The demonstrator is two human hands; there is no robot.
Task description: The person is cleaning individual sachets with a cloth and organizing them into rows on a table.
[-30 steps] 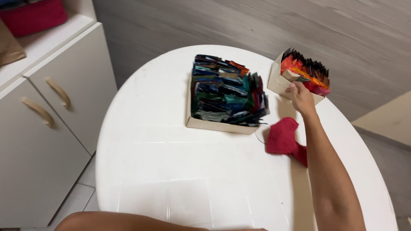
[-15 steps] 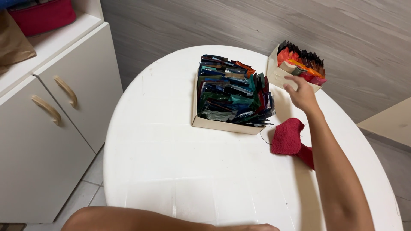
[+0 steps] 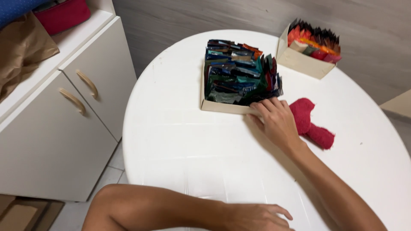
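the right hand (image 3: 278, 122) rests on the round white worktop (image 3: 180, 128), palm down. its fingers (image 3: 267, 106) are spread loosely and their tips touch the front right corner of the large cardboard tray (image 3: 222, 107). the hand is open; it grips nothing.

the large cardboard tray sits near the middle of the worktop. it is packed with upright foil sachets (image 3: 237, 75), mostly dark blue, green and black, with a few orange and red ones at the far end. the sachets lean in dense rows and stand above the tray's low wall.

a red cloth (image 3: 310, 122) lies flat on the worktop just to the right of the right hand, touching or nearly touching its outer edge; which one cannot be told. it lies near the tray's right front corner.

a smaller cardboard box (image 3: 299, 62) stands at the far right edge of the worktop, apart from the large tray. it holds red, orange and dark sachets (image 3: 314, 40), also upright.

the left hand (image 3: 257, 216) lies at the near edge of the worktop, palm down, fingers relaxed and open, holding nothing. its forearm runs across the bottom of the view.

to the left of the worktop stands a white cabinet (image 3: 51, 141) with two beige handles (image 3: 79, 92). brown paper (image 3: 21, 55) and a red bag (image 3: 64, 15) lie on top of it.
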